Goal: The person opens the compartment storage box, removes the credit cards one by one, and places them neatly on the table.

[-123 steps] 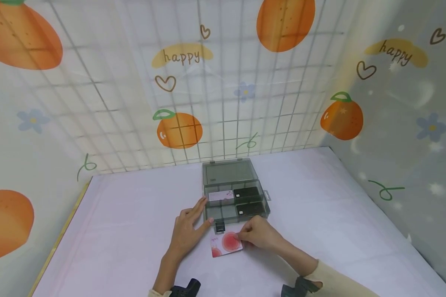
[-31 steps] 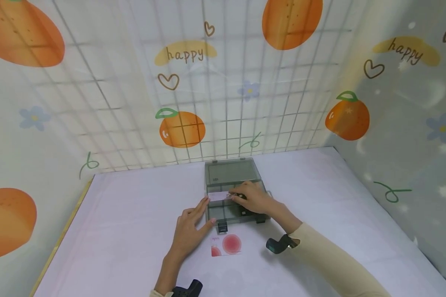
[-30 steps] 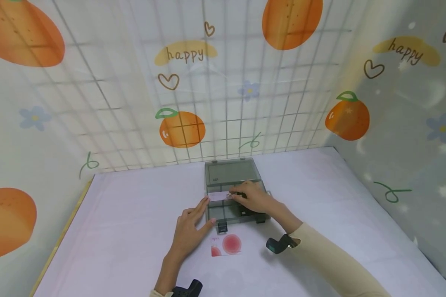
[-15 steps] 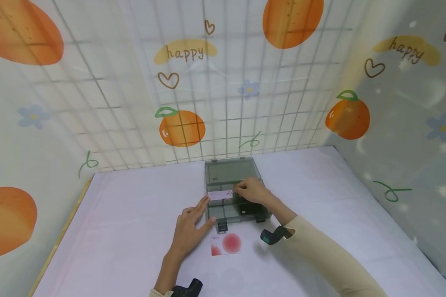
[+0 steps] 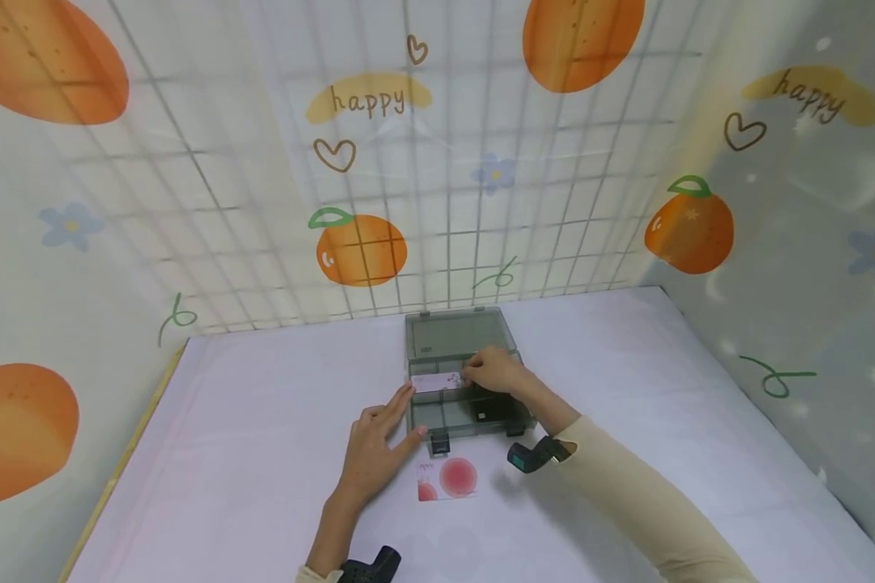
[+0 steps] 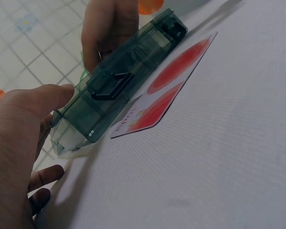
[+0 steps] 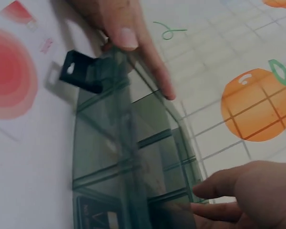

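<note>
A grey-green translucent compartment box (image 5: 430,414) stands with its lid (image 5: 461,334) laid back. Straight fingers and thumb of my left hand (image 5: 375,453) touch its left side and front wall; the left wrist view shows the thumb on the front edge. My right hand (image 5: 496,372) reaches over the rear right compartment, fingertips bent together; what lies between them is hidden. A pale card with a small pattern (image 5: 435,382) lies in the rear left compartment. In the front right compartment is a black card-like piece (image 5: 490,409) with a small white mark.
A white card with red-pink circles (image 5: 457,478) lies on the table in front of the box. A dark latch (image 5: 440,443) juts from the box's front. The white tabletop (image 5: 262,453) meets printed curtains behind and at both sides.
Since the earliest frame my right hand has left the red-circled card and moved into the box's rear right. It then rose slightly, fingertips drawn together. My left hand stays at the box.
</note>
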A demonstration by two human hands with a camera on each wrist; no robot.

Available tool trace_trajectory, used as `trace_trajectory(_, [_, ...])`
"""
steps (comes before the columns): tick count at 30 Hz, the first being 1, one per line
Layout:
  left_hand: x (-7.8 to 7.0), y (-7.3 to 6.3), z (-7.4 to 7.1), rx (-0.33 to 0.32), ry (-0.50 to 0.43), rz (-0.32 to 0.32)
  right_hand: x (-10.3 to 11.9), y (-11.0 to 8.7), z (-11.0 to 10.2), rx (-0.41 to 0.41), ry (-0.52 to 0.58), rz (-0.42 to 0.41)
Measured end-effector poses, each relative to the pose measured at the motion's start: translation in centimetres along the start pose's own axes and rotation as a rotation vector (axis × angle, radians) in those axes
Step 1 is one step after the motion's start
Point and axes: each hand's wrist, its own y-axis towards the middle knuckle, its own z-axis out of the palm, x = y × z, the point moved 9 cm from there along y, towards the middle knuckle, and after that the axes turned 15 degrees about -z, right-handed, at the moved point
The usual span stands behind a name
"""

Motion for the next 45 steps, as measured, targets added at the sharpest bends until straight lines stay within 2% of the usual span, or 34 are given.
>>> trace_trajectory(4, [-0.1,0.0,0.1,0.004,0.0,0.001,-0.4,-0.3,-0.4,-0.044,0.122,0.081])
trace_trajectory(15, [-0.2,-0.1,-0.2,-0.006,0.0,0.008,-1.5,-0.2,-0.5,-0.04,0.285,0.235])
trace_trajectory(26, [0.0,0.0,-0.2,-0.032,0.009,0.014,-1.7,-0.1,-0.2,-0.01,0.417,0.239])
trace_trajectory(31, [-0.2,0.0,0.0,-0.008,-0.016,0.016,-1.7,-0.3,-0.7,0.022,0.362,0.26])
trace_trajectory(40, [0.0,-0.1,-0.1,0.005,-0.006,-0.015,-1.1,0.3,0.2,0.054,0.524,0.253])
trace_trajectory(45, [-0.1,-0.1,-0.2,0.025,-0.025,-0.024,-0.8,0.6,0.6,0.074,0.516,0.251])
